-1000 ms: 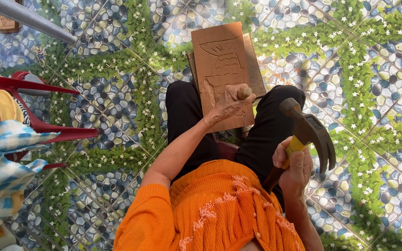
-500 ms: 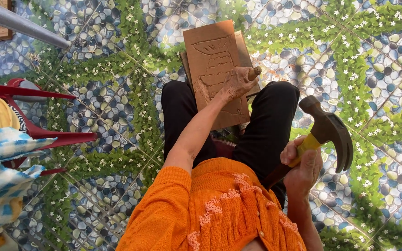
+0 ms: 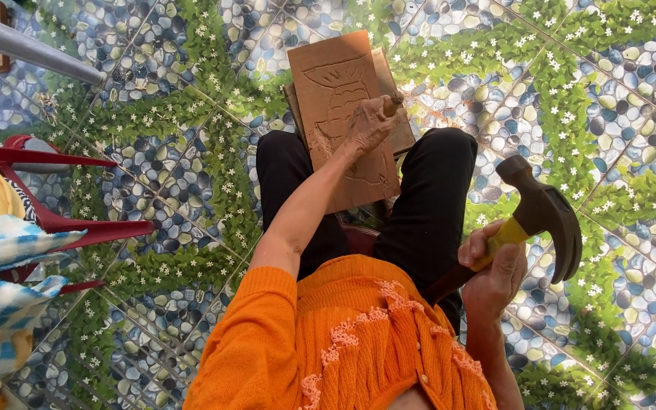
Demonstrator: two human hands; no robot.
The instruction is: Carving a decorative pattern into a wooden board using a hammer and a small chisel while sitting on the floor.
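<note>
A wooden board lies across the person's lap, resting on both black-trousered thighs, toward twelve o'clock from the orange sweater. Its long axis runs from about six o'clock up to twelve, leaning slightly toward eleven, with the far short edge pointing out over the knees. A second board shows under it, jutting out at the three o'clock side.

As a judgement, the carving is well under way but not finished: a vase-like outline with lines across it is already cut into the upper half of the board, and rougher cut marks show lower down near the hand, while the bottom strip looks plain.

The left hand is closed in a fist around a chisel, whose wooden butt sticks out at the hand's one o'clock side; the blade end is hidden under the hand, so I cannot tell exactly where it meets the wood.

The right hand is wrapped tight around the yellow-and-dark handle of a claw hammer, held clear of the board at four o'clock from it, the dark head raised out to the right.

Further out, at nine o'clock, stands a red plastic chair with blue checked cloth. The floor is patterned with pebbles and leaves.
</note>
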